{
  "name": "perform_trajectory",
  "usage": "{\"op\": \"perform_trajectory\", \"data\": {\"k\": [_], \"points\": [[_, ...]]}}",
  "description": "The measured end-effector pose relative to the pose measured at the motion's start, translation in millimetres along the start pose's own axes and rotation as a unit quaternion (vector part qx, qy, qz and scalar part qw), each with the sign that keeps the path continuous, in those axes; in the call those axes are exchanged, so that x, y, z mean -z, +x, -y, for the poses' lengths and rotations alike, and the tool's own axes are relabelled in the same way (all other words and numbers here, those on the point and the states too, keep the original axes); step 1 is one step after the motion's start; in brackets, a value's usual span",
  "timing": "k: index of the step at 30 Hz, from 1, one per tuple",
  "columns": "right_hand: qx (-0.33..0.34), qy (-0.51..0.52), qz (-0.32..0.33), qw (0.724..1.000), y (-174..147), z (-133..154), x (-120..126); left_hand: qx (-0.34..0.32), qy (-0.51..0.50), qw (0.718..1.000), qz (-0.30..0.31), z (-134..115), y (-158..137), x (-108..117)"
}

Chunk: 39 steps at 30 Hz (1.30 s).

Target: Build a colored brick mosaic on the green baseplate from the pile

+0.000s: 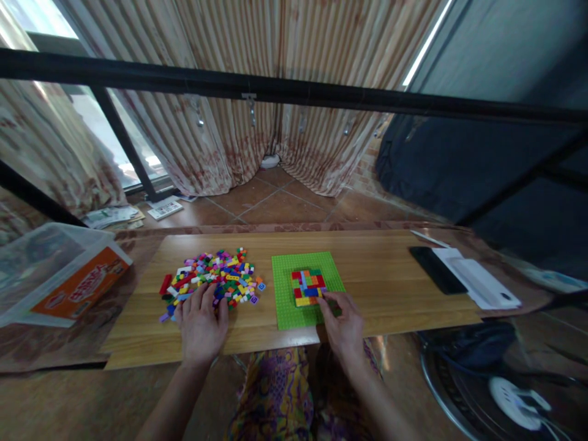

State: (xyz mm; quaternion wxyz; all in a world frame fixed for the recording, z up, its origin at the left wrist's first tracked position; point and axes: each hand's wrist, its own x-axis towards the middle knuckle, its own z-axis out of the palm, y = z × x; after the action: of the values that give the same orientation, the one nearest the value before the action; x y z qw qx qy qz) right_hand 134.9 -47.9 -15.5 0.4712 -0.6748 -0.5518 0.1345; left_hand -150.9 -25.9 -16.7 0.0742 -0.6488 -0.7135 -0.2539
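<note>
A pile of small toy bricks [215, 269] in many colours is spread on the left part of a wooden board. My left hand [202, 318] reaches into its near side, palm down, thumb apart from the fingers. The fingertips rest among the bricks, and no single brick shows in their grasp. To the right lies a green studded baseplate [285, 315] bearing a multicoloured brick structure [307, 286]. At its near right corner, my right hand [342, 324] has thumb and index finger brought together, touching a brick there. The fingertips partly hide that brick.
The wooden board [381, 269] also carries a black phone [438, 269], a white case [480, 282] and a white pen-like stick [429, 239] at its right. A clear plastic box [59, 275] with an orange label stands left of the board. A black metal rail [294, 92] crosses beyond it.
</note>
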Motion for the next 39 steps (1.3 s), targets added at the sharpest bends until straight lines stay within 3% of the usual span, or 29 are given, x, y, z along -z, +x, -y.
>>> {"op": "perform_trajectory", "data": {"k": [7, 14, 21, 32, 39], "points": [[-0.099, 0.023, -0.001, 0.995, 21.0, 1.3, -2.0, 0.002, 0.0, 1.0, 0.002, -1.2, -0.3, 1.3], [-0.059, -0.011, 0.007, 0.998, 28.0, -3.2, -15.9, 0.008, -0.015, 1.0, -0.004, -1.1, -1.0, 0.3], [-0.064, -0.026, 0.014, 0.998, 23.7, -1.5, -16.5, 0.016, -0.019, 1.0, 0.009, 0.1, -1.5, -0.7], [-0.02, -0.059, 0.005, 0.998, 18.6, -7.6, -22.2, 0.025, -0.015, 0.999, 0.016, -4.4, -2.0, 1.5], [-0.037, -0.04, 0.023, 0.998, 20.8, -9.3, -16.7, 0.033, -0.027, 0.999, 0.019, -5.2, -3.9, 3.5]]}}
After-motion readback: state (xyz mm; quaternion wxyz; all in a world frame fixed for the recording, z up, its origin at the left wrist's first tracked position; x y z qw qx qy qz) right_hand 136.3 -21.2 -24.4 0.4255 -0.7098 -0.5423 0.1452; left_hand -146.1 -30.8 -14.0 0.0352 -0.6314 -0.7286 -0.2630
